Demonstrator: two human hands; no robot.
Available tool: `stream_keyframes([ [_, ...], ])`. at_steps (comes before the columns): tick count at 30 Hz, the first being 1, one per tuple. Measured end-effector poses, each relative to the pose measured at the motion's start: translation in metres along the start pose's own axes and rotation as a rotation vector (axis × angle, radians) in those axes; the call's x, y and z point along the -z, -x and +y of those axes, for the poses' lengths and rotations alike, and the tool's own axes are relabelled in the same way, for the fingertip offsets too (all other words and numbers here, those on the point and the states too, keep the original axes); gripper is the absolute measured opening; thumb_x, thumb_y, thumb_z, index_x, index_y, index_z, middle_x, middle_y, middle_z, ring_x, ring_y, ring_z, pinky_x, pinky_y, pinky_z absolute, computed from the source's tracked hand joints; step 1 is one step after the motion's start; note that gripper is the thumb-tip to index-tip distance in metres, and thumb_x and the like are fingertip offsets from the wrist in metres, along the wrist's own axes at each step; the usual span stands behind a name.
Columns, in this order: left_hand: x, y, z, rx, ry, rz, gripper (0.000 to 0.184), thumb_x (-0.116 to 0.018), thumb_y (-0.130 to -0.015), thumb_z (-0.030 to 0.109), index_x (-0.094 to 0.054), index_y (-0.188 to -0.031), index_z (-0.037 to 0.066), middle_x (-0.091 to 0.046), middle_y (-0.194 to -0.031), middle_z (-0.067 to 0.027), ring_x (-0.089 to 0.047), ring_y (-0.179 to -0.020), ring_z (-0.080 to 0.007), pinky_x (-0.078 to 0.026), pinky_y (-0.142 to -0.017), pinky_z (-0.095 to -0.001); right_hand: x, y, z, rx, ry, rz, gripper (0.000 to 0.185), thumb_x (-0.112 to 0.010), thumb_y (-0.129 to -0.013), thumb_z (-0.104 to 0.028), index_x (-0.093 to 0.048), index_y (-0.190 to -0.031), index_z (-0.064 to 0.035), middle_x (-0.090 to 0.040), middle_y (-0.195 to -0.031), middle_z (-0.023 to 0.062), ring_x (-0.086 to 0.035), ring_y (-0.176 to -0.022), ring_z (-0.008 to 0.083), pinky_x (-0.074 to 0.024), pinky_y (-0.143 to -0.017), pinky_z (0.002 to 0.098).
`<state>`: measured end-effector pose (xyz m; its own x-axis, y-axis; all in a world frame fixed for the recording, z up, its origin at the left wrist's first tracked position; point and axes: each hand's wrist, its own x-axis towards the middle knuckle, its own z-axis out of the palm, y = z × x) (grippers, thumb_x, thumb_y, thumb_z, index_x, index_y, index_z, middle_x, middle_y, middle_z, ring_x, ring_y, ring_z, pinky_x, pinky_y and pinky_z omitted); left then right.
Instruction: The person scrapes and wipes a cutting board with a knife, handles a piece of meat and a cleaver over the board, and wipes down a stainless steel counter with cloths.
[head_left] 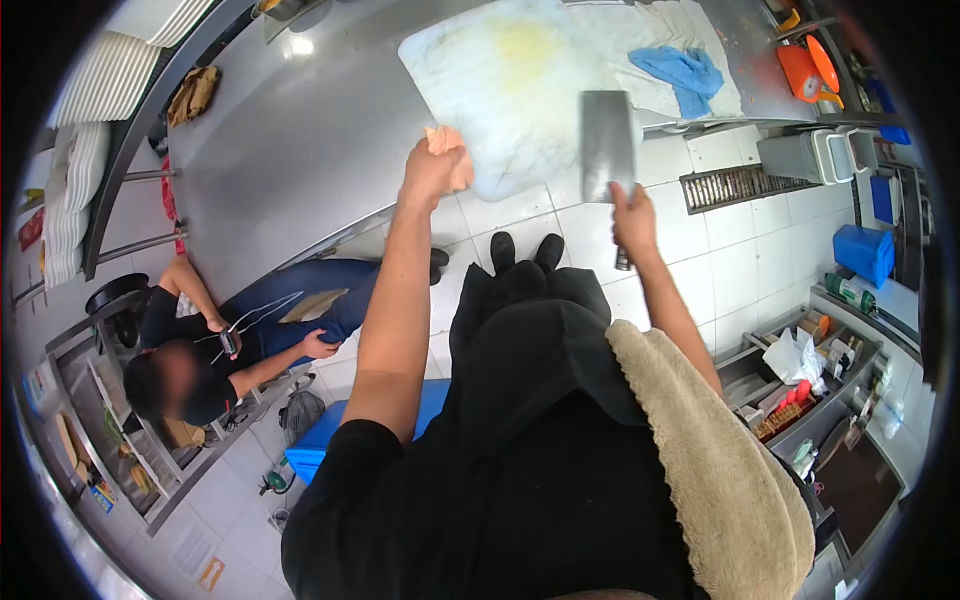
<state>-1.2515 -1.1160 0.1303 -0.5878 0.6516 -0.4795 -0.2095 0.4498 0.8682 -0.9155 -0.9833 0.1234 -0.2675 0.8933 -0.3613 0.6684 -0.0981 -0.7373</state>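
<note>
Left hand [428, 170] grips crumpled peach cloth [459, 174]; right hand [635, 222] — rectangular metal cleaver [607, 146]

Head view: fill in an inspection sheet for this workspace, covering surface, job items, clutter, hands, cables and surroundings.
Surface: grey stainless-steel table; white rectangular cutting board with a yellowish stain.
Job's things: broad rectangular metal cleaver; crumpled peach-coloured piece, material unclear, at the board's near left edge.
Clutter: crumpled blue cloth on a spread white cloth, right of the board.
Hands: left hand grips the peach-coloured piece; right hand grips the cleaver's handle.
Cables: thin white cord beside a co-worker in dark clothes; its ends are unclear.
Surroundings: white floor tiles, metal drain grate, stacked white plates.
</note>
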Motion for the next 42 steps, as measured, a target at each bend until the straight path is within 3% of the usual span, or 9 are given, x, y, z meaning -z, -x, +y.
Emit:
stream_keyframes([
  [2,0.001,0.005,0.005,0.022,-0.001,-0.003,0.042,-0.073,-0.089,0.014,-0.061,-0.123,-0.006,-0.070,-0.109,-0.0135,-0.071,-0.089,-0.0219,-0.057,-0.070,-0.0352,-0.023,0.023,-0.031,0.041,0.087,-0.052,0.044,-0.059,-0.103,-0.038,-0.061,-0.108,0.0054,-0.068,-0.096,0.0346,-0.066,-0.096,0.0533,-0.0523,-0.083,0.0561],
  [8,-0.001,0.005,0.016,0.043,0.094,-0.025,0.042,-0.074,-0.090,0.013,-0.061,-0.126,-0.005,-0.070,-0.111,-0.0125,-0.071,-0.093,-0.0216,-0.058,-0.076,-0.0342,-0.026,0.029,-0.059,0.163,0.109,-0.234,0.042,-0.059,-0.103,-0.036,-0.063,-0.108,0.0056,-0.068,-0.101,0.0344,-0.066,-0.097,0.0515,-0.0532,-0.083,0.0536],
  [12,-0.001,0.016,0.024,0.042,0.050,-0.010,0.039,-0.072,-0.090,0.013,-0.062,-0.124,-0.005,-0.070,-0.108,-0.0123,-0.071,-0.090,-0.0216,-0.057,-0.075,-0.0346,0.031,-0.009,-0.037,-0.043,-0.096,-0.038,0.039,-0.060,-0.105,-0.039,-0.053,-0.094,-0.0021,-0.051,-0.060,0.0044,-0.048,-0.042,0.0150,-0.0406,-0.036,0.0341],
  [19,-0.001,0.005,0.012,0.058,0.087,-0.016,0.041,-0.074,-0.090,0.015,-0.063,-0.124,-0.004,-0.071,-0.111,-0.0123,-0.071,-0.093,-0.0213,-0.057,-0.076,-0.0347,-0.057,0.022,-0.041,0.120,0.178,-0.176,0.043,-0.056,-0.104,-0.038,-0.057,-0.111,0.0046,-0.069,-0.098,0.0346,-0.067,-0.098,0.0520,-0.0531,-0.084,0.0586],
  [21,0.001,0.001,0.009,0.079,0.096,-0.030,0.041,-0.075,-0.090,0.015,-0.063,-0.125,-0.003,-0.071,-0.112,-0.0122,-0.071,-0.093,-0.0214,-0.057,-0.076,-0.0349,-0.084,0.041,-0.056,0.305,0.192,-0.212,0.043,-0.058,-0.103,-0.036,-0.059,-0.112,0.0052,-0.068,-0.086,0.0336,-0.067,-0.085,0.0522,-0.0526,-0.078,0.0567],
  [28,0.010,-0.012,0.019,0.105,0.058,-0.027,0.040,-0.074,-0.091,0.014,-0.061,-0.124,-0.004,-0.069,-0.114,-0.0129,-0.070,-0.098,-0.0223,-0.057,-0.083,-0.0348,-0.008,-0.013,-0.049,0.002,-0.025,-0.230,0.051,-0.059,-0.103,-0.044,-0.063,-0.119,0.0040,-0.071,-0.091,0.0277,-0.071,-0.076,0.0381,-0.0561,-0.074,0.0464],
  [29,0.012,-0.014,0.020,0.093,0.106,-0.045,0.040,-0.074,-0.091,0.014,-0.061,-0.124,-0.004,-0.069,-0.114,-0.0128,-0.070,-0.098,-0.0225,-0.057,-0.082,-0.0349,-0.006,-0.040,-0.024,0.048,-0.046,-0.083,0.037,-0.057,-0.106,-0.040,-0.054,-0.099,-0.0039,-0.051,-0.061,0.0044,-0.047,-0.042,0.0149,-0.0399,-0.037,0.0340],
  [32,0.006,-0.016,0.026,0.056,0.196,-0.066,0.041,-0.073,-0.092,0.015,-0.060,-0.125,-0.004,-0.069,-0.113,-0.0129,-0.070,-0.097,-0.0231,-0.057,-0.082,-0.0352,0.037,-0.058,-0.037,-0.128,-0.251,-0.061,0.036,-0.058,-0.105,-0.040,-0.050,-0.100,-0.0056,-0.044,-0.058,0.0002,-0.044,-0.041,0.0121,-0.0384,-0.036,0.0327],
  [42,0.011,-0.022,0.028,0.127,0.239,0.018,0.049,-0.076,-0.093,0.022,-0.057,-0.131,-0.003,-0.068,-0.120,-0.0143,-0.070,-0.105,-0.0252,-0.058,-0.085,-0.0362,-0.085,0.019,-0.100,0.301,0.229,-0.309,0.045,-0.060,-0.101,-0.039,-0.059,-0.109,0.0046,-0.069,-0.098,0.0323,-0.066,-0.098,0.0513,-0.0525,-0.086,0.0563],
])
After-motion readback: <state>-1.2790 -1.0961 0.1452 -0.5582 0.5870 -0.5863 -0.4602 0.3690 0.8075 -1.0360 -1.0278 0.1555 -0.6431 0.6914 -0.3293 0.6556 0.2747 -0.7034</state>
